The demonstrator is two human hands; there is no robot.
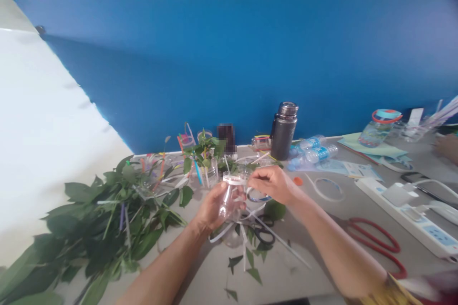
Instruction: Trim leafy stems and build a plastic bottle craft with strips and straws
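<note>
My left hand (213, 207) is closed around a clear cut plastic bottle (226, 202), held upright above the table. A white strip (234, 180) runs around the bottle's rim. At the rim's right side, my right hand (270, 183) pinches the end of this strip between thumb and fingers; the fingertips partly hide it. Below the hands lie black-handled scissors (265, 236), loose white strips (244, 248) and cut leaf pieces (254, 275). Just behind stands a clear container with green leaves (207, 147) and coloured strips.
A big heap of leafy branches (89, 219) covers the left side. Farther back stand a dark thermos (284, 131) and lying water bottles (317, 152). To the right are a power strip (411, 217), a red cord (379, 243) and a lidded jar (377, 128). A blue partition (214, 62) rises behind.
</note>
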